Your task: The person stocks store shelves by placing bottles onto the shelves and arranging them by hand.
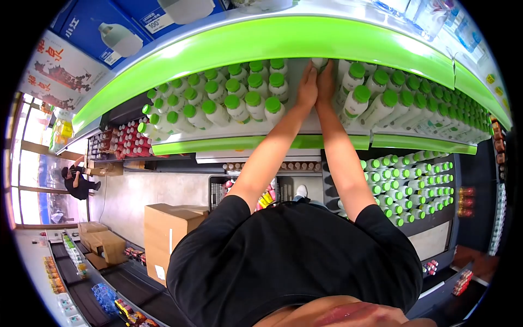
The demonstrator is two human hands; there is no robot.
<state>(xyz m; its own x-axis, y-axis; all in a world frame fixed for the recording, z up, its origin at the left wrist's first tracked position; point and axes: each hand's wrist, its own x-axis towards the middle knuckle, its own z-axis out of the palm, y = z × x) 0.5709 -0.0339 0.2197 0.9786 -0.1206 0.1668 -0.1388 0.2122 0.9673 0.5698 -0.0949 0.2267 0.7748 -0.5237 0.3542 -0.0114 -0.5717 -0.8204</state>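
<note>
Both my arms reach deep into a shelf with a bright green edge (261, 39). My left hand (307, 90) and my right hand (326, 86) are close together, pressed on either side of a white bottle (319, 63) at the back. The upper shelf edge partly hides that bottle and my fingertips. To the left of my left hand stand rows of white bottles with green caps (275, 109). More green-capped bottles (357, 103) stand beside my right hand. A narrow gap in the rows runs under my forearms.
Below the shelf are a black basket (218, 188) holding colourful packages and another level of green-capped bottles (400, 191). Cardboard boxes (163, 231) stand on the floor to the left. Another person (81, 182) stands far left near the windows. Boxed goods (103, 32) sit on the upper shelf.
</note>
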